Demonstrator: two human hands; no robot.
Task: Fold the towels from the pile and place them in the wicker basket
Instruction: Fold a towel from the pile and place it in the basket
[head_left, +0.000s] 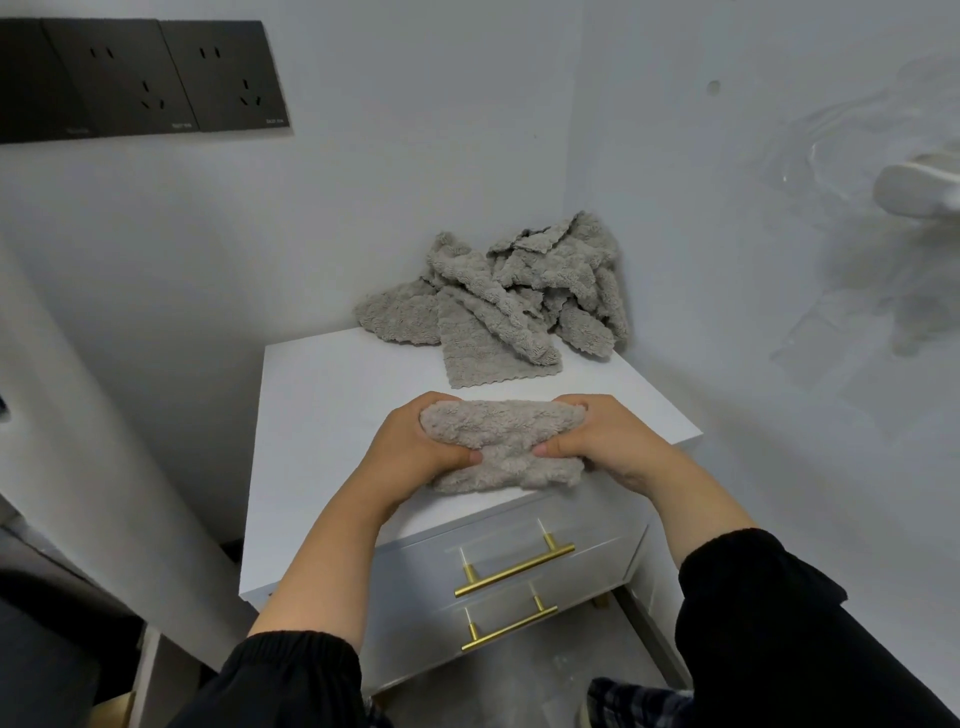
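Note:
A folded grey fluffy towel (504, 441) lies at the front edge of the white nightstand (332, 415). My left hand (415, 457) grips its left end, thumb on top and fingers curled round the far edge. My right hand (597, 441) grips its right end the same way. Behind it, at the back right corner against the wall, sits a loose pile of grey towels (509, 296). No wicker basket is in view.
The nightstand has two drawers with gold bar handles (514, 571) facing me. Walls close it in at the back and right. Dark wall sockets (156, 78) are up on the left. A white fitting (919, 189) sticks out of the right wall.

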